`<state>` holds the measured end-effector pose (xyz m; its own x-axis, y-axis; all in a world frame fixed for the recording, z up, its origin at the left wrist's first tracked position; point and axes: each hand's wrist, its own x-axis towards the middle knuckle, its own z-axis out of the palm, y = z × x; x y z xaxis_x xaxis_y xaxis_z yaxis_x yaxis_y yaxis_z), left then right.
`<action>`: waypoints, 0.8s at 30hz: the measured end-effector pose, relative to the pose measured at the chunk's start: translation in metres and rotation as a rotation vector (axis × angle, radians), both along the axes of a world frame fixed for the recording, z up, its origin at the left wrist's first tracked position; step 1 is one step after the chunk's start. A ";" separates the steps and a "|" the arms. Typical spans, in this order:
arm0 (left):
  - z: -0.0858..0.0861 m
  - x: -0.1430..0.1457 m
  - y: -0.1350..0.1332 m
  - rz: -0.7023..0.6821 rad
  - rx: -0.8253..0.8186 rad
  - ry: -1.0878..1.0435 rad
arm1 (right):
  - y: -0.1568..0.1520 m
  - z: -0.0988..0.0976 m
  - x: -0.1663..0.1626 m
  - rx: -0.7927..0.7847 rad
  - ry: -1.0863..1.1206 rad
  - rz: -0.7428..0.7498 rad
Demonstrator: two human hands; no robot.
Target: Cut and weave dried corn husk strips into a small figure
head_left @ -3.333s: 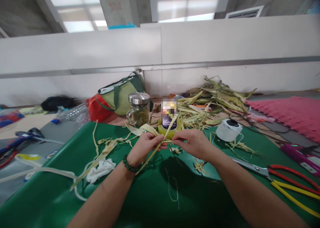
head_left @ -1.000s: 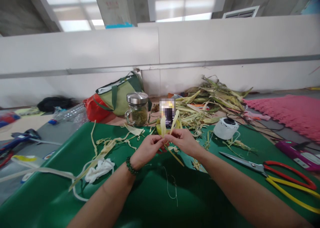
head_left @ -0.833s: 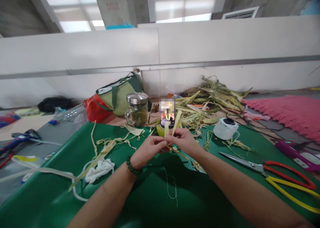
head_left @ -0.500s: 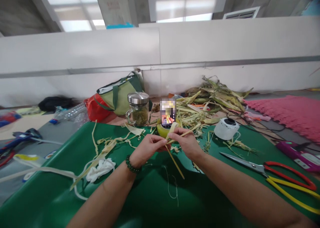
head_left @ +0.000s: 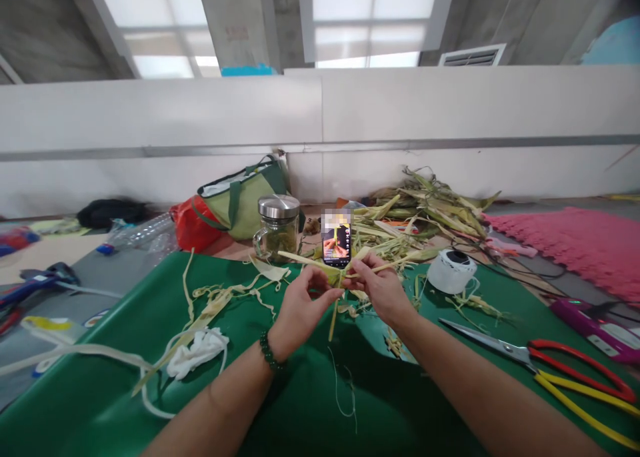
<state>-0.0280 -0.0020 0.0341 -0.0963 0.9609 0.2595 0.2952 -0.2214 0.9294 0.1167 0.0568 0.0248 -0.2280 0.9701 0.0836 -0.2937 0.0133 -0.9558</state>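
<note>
My left hand and my right hand meet above the green mat, both pinched on crossed pale husk strips. One strip runs out to the left, another to the right, and a third hangs down between my hands. A dark bead bracelet is on my left wrist. A phone stands upright just behind the strips.
Loose husk strips and a white cloth scrap lie left on the mat. Red and yellow handled scissors lie right, a white tape roll behind them. A lidded glass jar, a green bag and a husk pile are behind.
The strips in my hands have been turned and folded from one long diagonal piece into a crossed bundle. My hands have drawn closer together and risen a little; the camera has tilted up.
</note>
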 end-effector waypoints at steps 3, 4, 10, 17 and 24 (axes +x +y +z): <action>-0.001 0.004 0.004 0.012 -0.008 -0.149 | -0.006 -0.001 -0.003 0.044 -0.065 -0.002; 0.000 0.003 0.004 0.001 -0.026 -0.167 | -0.007 -0.001 -0.004 0.064 -0.088 0.007; 0.001 0.000 0.003 0.026 0.036 -0.098 | -0.015 -0.007 -0.003 0.307 -0.230 0.020; 0.007 0.001 0.000 -0.060 -0.007 -0.103 | -0.019 -0.007 0.007 0.989 -0.540 -0.045; 0.006 -0.004 0.003 -0.226 -0.328 -0.332 | -0.009 -0.007 0.014 1.082 -0.547 0.133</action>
